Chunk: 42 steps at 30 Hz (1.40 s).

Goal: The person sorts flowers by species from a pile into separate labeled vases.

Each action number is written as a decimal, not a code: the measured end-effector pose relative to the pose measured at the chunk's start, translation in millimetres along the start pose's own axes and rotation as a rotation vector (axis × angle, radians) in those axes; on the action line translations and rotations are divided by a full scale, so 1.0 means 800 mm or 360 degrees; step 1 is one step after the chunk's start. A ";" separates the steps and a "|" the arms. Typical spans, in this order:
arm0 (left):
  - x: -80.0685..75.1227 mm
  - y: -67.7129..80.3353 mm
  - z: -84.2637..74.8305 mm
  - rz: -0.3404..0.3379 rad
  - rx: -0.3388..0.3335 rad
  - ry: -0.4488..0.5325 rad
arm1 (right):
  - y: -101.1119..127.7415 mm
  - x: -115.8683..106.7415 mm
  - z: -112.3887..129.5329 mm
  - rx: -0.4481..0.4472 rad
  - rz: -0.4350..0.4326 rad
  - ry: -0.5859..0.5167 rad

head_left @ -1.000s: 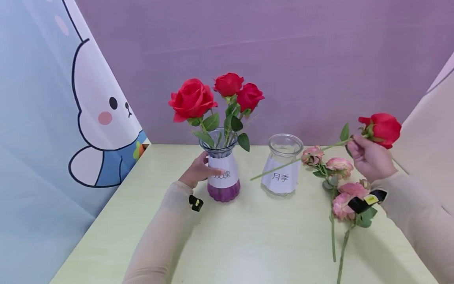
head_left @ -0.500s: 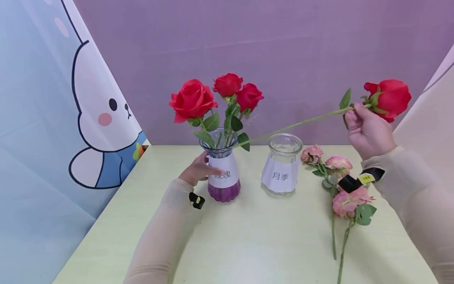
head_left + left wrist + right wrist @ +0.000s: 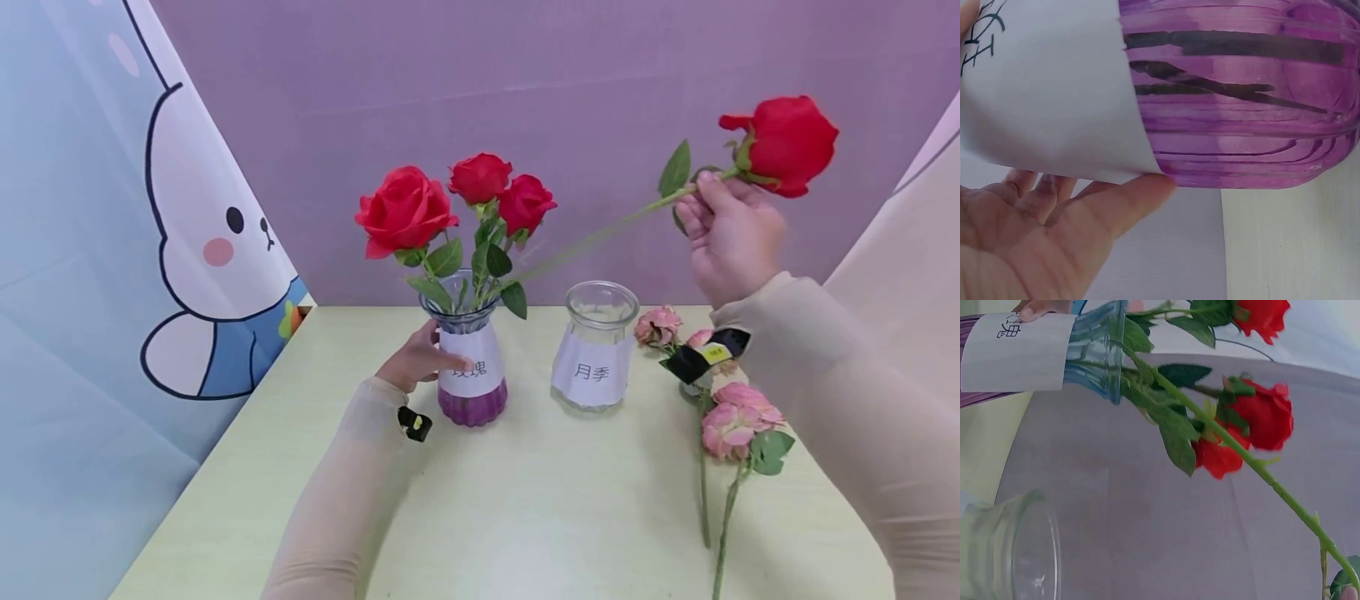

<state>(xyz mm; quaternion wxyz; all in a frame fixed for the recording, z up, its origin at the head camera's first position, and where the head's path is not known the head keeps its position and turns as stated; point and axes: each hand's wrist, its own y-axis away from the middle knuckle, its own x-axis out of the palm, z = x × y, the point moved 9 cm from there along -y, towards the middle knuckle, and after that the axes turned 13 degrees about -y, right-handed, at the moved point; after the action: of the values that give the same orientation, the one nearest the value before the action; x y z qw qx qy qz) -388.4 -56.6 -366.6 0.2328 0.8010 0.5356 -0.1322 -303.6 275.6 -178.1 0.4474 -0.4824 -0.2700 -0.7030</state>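
Note:
My left hand (image 3: 416,360) grips the side of a glass vase (image 3: 472,407) with a purple base and a white paper label. In the left wrist view, thumb and fingers lie along the label (image 3: 1054,94), and dark stems show through the purple glass (image 3: 1310,144). Several red roses (image 3: 408,212) stand in this vase. Up at the right, my right hand (image 3: 735,242) pinches the stem of another red rose (image 3: 795,146) just below its bloom. That stem (image 3: 1235,445) slants down to the left, its lower end right at the vase's mouth among the leaves.
A clear glass vase (image 3: 592,387) with a white label stands right of the purple one, below the slanting stem. Pink flowers (image 3: 738,421) lie on the table's (image 3: 562,517) right side, partly behind the right sleeve. A purple backdrop (image 3: 600,125) rises behind the table.
My right hand has lifted the rose from above the pink flowers and then moved left, bringing its stem end to the purple vase's mouth. The left hand stays on the vase.

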 end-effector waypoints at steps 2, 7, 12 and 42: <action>-0.001 0.000 0.001 -0.0017 -0.0008 -0.0004 | 0.006 0.014 -0.009 -0.0046 0.0064 0.0076; 0.001 0.000 0.003 -0.0042 0.0008 -0.0002 | 0.020 0.039 -0.036 -0.0024 0.0138 0.0150; 0.007 0.001 0.001 -0.0026 0.0051 -0.0011 | 0.029 0.062 -0.051 -0.0076 0.0172 0.0130; -0.006 -0.003 0.008 -0.0073 0.0053 -0.0028 | 0.052 0.124 -0.104 -0.0195 0.0469 0.0845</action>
<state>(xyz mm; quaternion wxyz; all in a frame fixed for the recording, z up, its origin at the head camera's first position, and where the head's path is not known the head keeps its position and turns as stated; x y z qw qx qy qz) -392.4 -63.1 -370.2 0.2211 0.7910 0.5495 -0.1534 -315.7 152.9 -121.6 0.5695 -0.3419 -0.0278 -0.7470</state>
